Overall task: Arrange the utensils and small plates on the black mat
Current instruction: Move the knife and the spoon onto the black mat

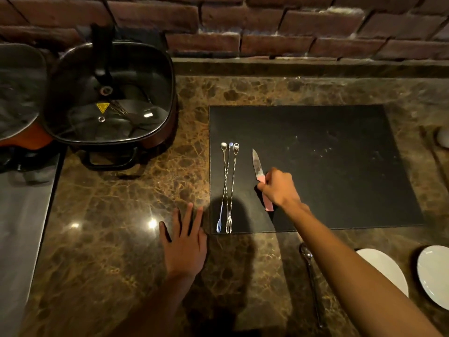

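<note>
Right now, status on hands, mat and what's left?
Right hand on knife handle, on mat. Left hand flat on counter, empty. Three bar spoons placed. Spoon and two plates off mat. Nothing blocking.

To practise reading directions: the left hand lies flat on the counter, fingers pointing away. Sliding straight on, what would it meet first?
The left hand points up and slightly right, so it would probably first meet the black mat at its left edge, near the long bar forks.

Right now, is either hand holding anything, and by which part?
The right hand grips the knife by its pink handle, on the black mat. The left hand lies flat on the counter, holding nothing.
</note>
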